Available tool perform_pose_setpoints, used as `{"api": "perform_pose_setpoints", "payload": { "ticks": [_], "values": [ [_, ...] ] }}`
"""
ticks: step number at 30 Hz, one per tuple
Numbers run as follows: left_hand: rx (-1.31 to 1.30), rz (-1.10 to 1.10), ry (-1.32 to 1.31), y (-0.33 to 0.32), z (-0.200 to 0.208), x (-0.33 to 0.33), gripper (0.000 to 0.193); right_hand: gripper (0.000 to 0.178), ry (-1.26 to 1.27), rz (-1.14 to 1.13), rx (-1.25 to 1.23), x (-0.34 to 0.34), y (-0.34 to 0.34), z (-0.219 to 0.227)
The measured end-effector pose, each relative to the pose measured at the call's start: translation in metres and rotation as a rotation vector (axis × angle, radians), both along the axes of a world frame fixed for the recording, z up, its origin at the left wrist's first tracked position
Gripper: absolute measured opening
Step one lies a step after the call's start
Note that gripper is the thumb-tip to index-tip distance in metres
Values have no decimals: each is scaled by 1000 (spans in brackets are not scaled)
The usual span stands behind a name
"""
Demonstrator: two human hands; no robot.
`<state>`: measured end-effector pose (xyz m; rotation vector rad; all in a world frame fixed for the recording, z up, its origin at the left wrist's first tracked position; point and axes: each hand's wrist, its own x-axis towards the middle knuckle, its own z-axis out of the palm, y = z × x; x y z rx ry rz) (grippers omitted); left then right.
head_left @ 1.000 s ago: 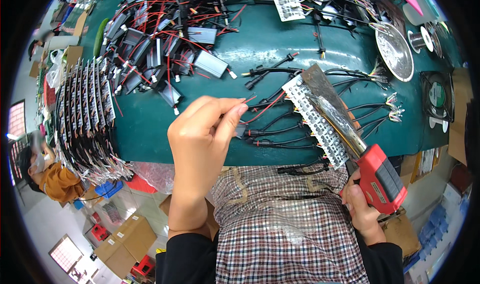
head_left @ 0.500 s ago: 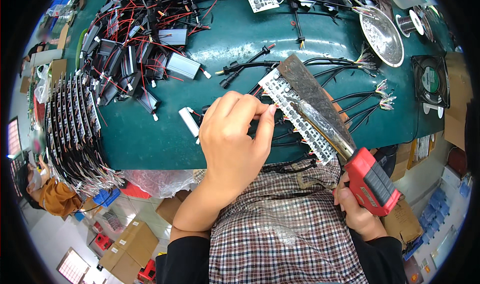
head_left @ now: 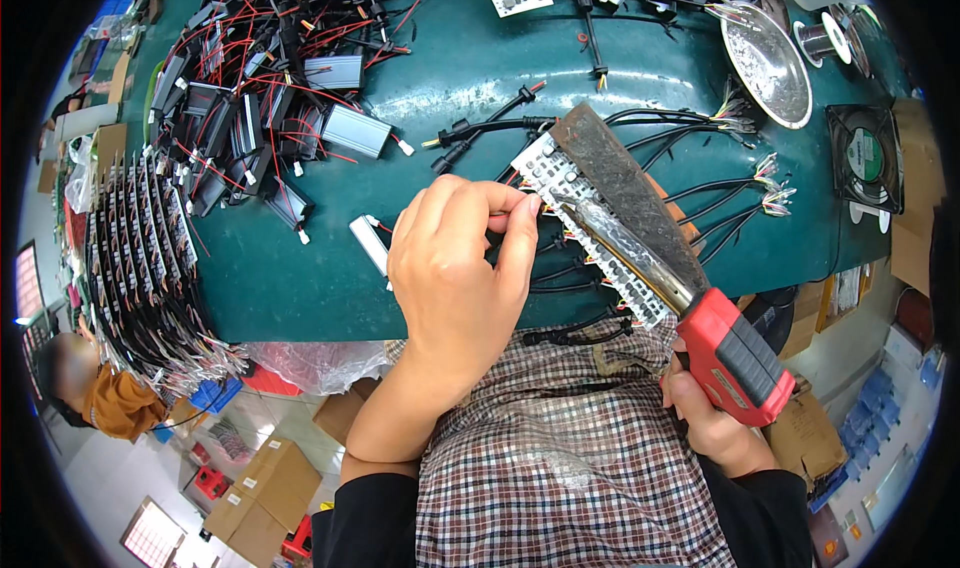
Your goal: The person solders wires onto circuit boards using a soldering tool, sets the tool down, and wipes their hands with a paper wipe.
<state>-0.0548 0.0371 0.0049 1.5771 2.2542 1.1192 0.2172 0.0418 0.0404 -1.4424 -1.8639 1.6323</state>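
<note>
Clutter rings the work on nearly every side of the green desk [head_left: 290, 293]. Grey metal cases [head_left: 357, 131] and red wires heap up at far left, while wired circuit strips [head_left: 140, 238] stand packed along the left. At far right sit a metal dish [head_left: 768, 68] and a wire spool [head_left: 822, 40], with a black fan [head_left: 865, 158] nearer on the right. A white board [head_left: 612, 271] lies slantwise in the middle, against a dark bar [head_left: 598, 146]; black cables [head_left: 745, 181] spread out to its right, others to its left.

The left hand [head_left: 470, 268] is pinched closed at the board's far-left end; I cannot tell what lies between its fingertips. A small pale case [head_left: 370, 242] lies just left of it. The right hand [head_left: 705, 418] grips a red soldering gun [head_left: 735, 358], whose shaft slants over the bar and board.

The desk's near edge runs close before the checked apron [head_left: 560, 448]. Bare surface opens between the circuit strips and the pale case, and beyond the board toward the dish.
</note>
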Motion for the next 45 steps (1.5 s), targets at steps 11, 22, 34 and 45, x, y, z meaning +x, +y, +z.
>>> {"api": "perform_pose_setpoints", "payload": {
  "ticks": [11,22,34,45],
  "values": [
    [-25,17,-10,3,-9,0,15,31,3,-40,-117,-3,-1,-3],
    [-14,13,16,4,-8,0,11,29,36,-32,-124,-5,1,-4],
    [-28,5,-1,5,-7,-2,10,29,28,6,-119,-2,2,-4],
    [-21,10,-30,5,-8,-1,10,34,10,-38,-107,0,0,0]
  ]
}}
